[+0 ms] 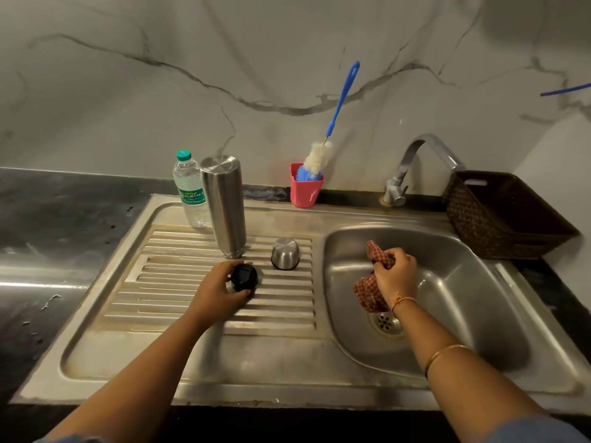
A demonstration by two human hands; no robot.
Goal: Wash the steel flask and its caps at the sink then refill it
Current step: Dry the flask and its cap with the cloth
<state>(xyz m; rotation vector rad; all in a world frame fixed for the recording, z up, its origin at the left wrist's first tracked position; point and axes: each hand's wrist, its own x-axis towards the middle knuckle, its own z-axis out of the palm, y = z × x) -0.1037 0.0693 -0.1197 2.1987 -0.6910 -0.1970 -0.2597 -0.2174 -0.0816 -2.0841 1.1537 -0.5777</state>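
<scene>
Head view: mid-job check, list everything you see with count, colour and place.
basin: one, steel, right side
drainboard: one, steel, left of the basin
steel flask: one, silver, standing on the drainboard
steel cup cap: one, silver, upside down right of the flask
black cap: one, black, on the drainboard
water bottle: one, clear, green cap, left of the flask
holder: one, pink, sink's back edge
bottle brush: one, blue handle, in the holder
tap: one, silver, behind the basin
basket: one, brown, right of the tap
checked cloth: one, red, over the basin
left hand: grip round the black cap
right hand: grip round the checked cloth
</scene>
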